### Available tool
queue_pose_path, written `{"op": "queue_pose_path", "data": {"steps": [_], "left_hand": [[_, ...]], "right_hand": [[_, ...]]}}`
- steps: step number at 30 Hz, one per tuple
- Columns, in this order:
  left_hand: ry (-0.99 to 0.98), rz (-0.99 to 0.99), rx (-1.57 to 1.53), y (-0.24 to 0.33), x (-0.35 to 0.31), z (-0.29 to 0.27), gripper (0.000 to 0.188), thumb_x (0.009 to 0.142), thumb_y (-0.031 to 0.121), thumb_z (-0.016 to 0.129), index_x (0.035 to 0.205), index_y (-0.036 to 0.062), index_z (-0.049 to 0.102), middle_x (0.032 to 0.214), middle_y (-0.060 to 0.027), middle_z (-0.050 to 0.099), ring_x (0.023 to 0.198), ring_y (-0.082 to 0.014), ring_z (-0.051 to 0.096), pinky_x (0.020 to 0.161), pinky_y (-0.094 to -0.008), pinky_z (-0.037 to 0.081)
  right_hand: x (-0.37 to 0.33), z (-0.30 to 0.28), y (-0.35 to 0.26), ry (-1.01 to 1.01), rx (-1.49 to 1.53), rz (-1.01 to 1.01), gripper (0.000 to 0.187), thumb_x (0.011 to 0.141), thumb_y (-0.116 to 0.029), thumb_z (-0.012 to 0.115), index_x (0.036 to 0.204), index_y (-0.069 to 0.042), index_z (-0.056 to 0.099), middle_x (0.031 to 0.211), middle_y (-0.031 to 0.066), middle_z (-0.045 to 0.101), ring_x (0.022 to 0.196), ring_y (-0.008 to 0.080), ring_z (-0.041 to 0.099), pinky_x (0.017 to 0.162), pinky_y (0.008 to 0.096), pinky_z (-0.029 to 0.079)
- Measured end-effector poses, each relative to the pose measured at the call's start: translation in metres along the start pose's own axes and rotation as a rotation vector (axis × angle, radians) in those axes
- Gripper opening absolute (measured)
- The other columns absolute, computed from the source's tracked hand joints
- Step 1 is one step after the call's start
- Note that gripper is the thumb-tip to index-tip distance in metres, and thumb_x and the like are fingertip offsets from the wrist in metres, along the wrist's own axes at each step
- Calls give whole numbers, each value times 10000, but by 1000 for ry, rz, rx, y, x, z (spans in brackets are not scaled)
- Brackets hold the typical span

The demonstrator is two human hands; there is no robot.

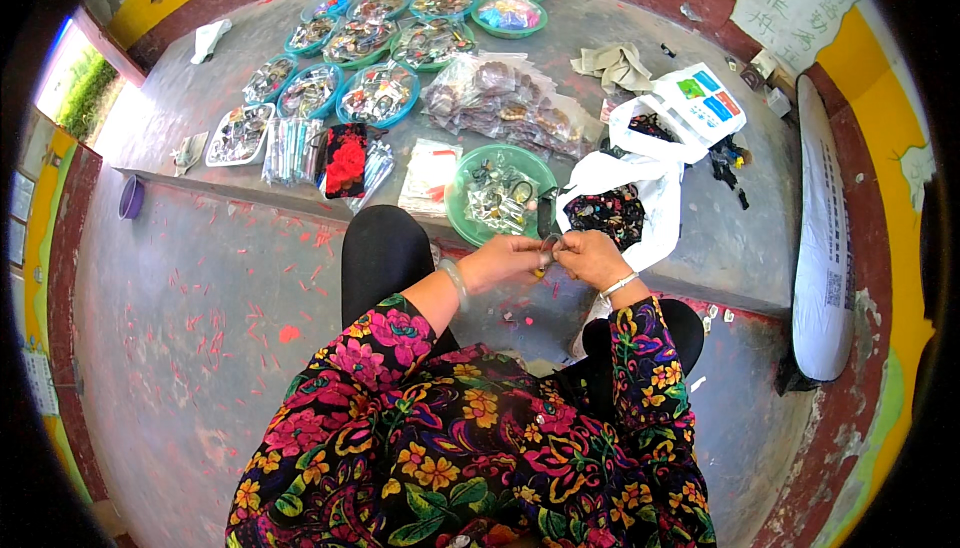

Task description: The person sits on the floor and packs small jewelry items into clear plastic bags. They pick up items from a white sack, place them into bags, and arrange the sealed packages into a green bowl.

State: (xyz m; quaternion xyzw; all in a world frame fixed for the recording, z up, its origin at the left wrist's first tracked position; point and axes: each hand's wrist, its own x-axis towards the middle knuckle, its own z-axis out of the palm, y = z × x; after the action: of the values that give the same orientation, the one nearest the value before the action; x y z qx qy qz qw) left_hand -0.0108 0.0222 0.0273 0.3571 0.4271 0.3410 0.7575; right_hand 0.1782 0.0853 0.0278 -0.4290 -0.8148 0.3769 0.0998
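My left hand (503,260) and my right hand (597,260) meet in front of me, fingers pinched together. Between the fingertips is a small dark loop (551,242), too small to name surely; a yellow bit shows beneath it. Just beyond the hands, a green plastic basin (457,206) holds small metallic pieces and clear packets (500,196). A black strap-like piece (546,214) lies over the basin's right rim. Right of it, an open white plastic bag (660,223) contains a heap of small black items with coloured specks (607,216).
Farther back on the raised concrete ledge (310,183) stand several basins of small goods, including a blue one (343,108). Clear packets (510,103) are piled in the middle, beside a red-and-black cloth (346,163). A long white padded board (825,238) leans at the right wall.
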Motion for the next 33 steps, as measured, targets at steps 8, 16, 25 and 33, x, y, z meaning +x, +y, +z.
{"op": "queue_pose_path", "data": {"steps": [8,16,25,33], "left_hand": [[-18,-6,277,-21,14,-19,266,759,62,634,1009,6,562,879,-12,580,785,-95,554,682,-251,490],[-28,-60,258,-13,7,-10,205,775,75,616,973,45,571,886,1,587,777,-85,562,606,-233,504],[14,-37,241,-8,3,-5,204,775,82,620,970,58,567,859,12,577,754,-80,554,564,-227,496],[4,-41,357,-7,3,-4,117,768,67,614,869,67,553,773,24,551,667,-67,525,522,-221,476]], "right_hand": [[-8,-12,-25,-238,459,164,172,747,-116,582,875,-3,603,503,26,510,429,97,488,427,237,389],[-10,-21,-39,-396,362,222,259,734,-75,548,979,-6,595,469,-5,481,396,61,436,398,208,333],[-9,-18,-41,-484,325,211,265,744,-142,541,994,-84,606,458,0,469,380,87,448,375,233,339],[-5,-4,-37,-532,372,254,94,738,-88,560,827,-85,590,504,-13,478,383,64,433,370,212,310]]}}
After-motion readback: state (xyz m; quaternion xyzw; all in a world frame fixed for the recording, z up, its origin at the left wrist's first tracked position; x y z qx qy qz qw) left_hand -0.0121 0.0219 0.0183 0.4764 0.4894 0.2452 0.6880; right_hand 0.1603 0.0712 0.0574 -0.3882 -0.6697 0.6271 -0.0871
